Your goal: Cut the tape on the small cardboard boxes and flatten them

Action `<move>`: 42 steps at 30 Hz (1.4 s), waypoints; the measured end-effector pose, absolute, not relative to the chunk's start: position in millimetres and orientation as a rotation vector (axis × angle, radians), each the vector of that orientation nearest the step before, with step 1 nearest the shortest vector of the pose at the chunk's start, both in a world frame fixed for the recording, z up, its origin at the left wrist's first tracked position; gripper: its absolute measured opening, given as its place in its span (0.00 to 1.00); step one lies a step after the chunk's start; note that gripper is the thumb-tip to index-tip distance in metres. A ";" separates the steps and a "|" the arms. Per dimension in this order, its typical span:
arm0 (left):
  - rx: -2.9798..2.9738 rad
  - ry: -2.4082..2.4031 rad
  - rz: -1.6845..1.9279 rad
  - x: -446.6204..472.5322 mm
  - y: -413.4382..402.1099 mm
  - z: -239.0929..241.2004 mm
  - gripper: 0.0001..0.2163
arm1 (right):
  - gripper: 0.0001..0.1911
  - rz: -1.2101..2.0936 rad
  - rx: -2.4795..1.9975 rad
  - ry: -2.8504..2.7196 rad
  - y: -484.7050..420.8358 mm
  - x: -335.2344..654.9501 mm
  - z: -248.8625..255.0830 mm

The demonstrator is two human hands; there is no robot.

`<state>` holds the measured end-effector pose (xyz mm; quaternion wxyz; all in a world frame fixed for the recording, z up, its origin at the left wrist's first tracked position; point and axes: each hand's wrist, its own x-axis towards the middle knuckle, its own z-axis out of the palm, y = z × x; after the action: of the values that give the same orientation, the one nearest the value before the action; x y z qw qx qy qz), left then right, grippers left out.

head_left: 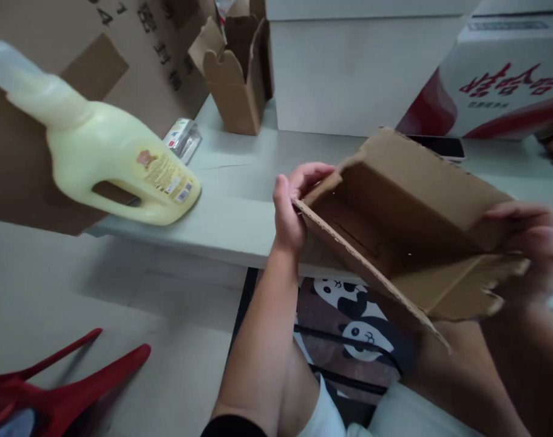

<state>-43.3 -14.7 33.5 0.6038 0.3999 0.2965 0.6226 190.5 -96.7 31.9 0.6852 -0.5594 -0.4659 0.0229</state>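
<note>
An open-topped brown cardboard box [422,182] is tilted between my two hands, above the table's front edge and my lap. Its inside faces me and holds no visible item; the rims look torn and uneven. My left hand [298,203] grips the box's left end, with the thumb outside and the fingers curled over the edge. At the right end, my right hand [531,243] is blurred, its fingers bent over the wall near a torn flap. The fingertips of that hand are partly lost in the blur.
A pale yellow jug-shaped bottle [116,152] stands at the table's left [230,212]. Behind are a small open carton [235,91], a clear packet [184,139], a white box [349,73], a red-and-white carton [508,85] and a phone [440,147]. Red legs [89,382] show on the floor.
</note>
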 end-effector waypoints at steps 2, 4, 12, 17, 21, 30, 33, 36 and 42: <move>0.965 0.649 1.380 -31.3 -15.4 32.2 0.34 | 0.28 0.046 -1.290 -0.998 -95.0 191.0 23.7; 0.967 0.665 1.405 -23.6 -12.8 30.0 0.36 | 0.24 0.088 -1.280 -1.009 -90.5 193.1 18.5; 1.234 1.070 1.513 -0.6 -3.1 20.8 0.15 | 0.27 0.398 -1.192 -1.066 -114.5 197.7 24.1; 1.232 1.085 1.498 15.8 -5.7 24.1 0.08 | 0.19 0.580 -1.038 -1.413 -125.8 214.6 18.9; 1.260 1.055 1.470 19.6 -3.4 27.9 0.08 | 0.22 0.483 -0.938 -1.546 -119.9 223.1 9.4; 1.493 1.125 1.370 8.5 2.6 21.5 0.10 | 0.10 0.400 -0.975 -1.476 -118.4 214.9 8.2; 1.490 1.170 1.440 1.0 -8.4 27.8 0.10 | 0.07 0.385 -1.009 -1.467 -119.5 214.4 9.2; 1.449 1.198 1.552 -22.6 -30.8 35.8 0.11 | 0.06 0.392 -0.997 -1.447 -119.4 213.2 7.8; 1.545 1.923 1.505 -107.7 -135.8 25.0 0.12 | 0.03 0.408 -0.900 -1.314 -114.9 209.3 1.3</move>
<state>-107.7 -135.8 25.0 0.1257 0.5304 0.6603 0.5167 209.3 -114.9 1.3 0.6807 -0.4010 -0.5856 0.1817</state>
